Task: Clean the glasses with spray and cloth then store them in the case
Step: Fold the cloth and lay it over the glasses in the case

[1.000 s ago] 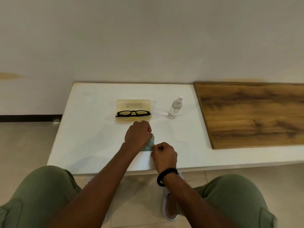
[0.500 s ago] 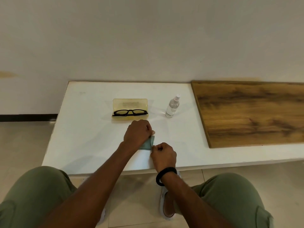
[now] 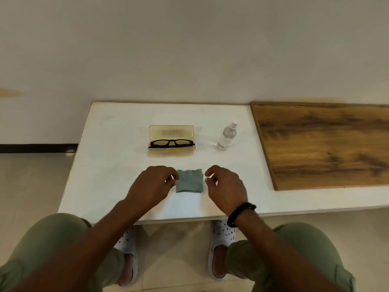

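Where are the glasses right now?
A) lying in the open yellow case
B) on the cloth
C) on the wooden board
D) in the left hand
A: the black glasses lie in the open yellow case, with both hands down by the green cloth and holding nothing.

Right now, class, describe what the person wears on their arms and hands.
Both forearms are bare, with no sleeves showing. The left hand wears nothing: no glove, ring or band. The right hand is also ungloved, but a black band circles its wrist.
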Available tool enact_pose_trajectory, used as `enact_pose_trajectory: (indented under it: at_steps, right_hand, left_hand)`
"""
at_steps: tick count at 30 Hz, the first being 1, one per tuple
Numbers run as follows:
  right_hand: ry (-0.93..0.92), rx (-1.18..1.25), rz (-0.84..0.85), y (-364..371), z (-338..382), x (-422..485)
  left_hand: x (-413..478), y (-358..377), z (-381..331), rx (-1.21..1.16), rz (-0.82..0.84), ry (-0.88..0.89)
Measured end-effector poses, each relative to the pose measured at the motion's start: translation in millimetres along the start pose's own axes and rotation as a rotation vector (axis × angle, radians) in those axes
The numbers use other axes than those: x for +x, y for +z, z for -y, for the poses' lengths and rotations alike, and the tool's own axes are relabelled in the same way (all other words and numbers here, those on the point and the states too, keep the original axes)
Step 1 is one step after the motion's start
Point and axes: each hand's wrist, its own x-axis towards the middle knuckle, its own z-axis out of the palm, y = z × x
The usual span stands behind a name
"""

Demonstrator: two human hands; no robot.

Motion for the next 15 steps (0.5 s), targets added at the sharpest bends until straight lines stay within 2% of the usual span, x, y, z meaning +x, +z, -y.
enact_pose_trajectory:
  at_steps: [2, 7, 11, 15]
  right_hand:
    - [-0.067, -0.083, 0.055, -2.5, -2.1, 6.2]
    - [-0.118, -0.067, 0.073, 7.7, 3.1, 21.3]
    - [-0.138, -0.178, 0.192, 18.7, 4.5, 19.3]
    - [-0.13, -0.221, 0.176, 21.5, 5.2, 15.7]
  left_hand:
    - [0.6, 6.1, 3.2, -0.013, 0.001, -0.026]
    - [16.5, 20.1, 3.6, -0.051, -0.006, -0.036]
    - [18.6, 25.6, 7.1, 0.026, 0.035, -0.002]
    - [18.4, 26.5, 9.6, 0.069, 0.069, 0.0]
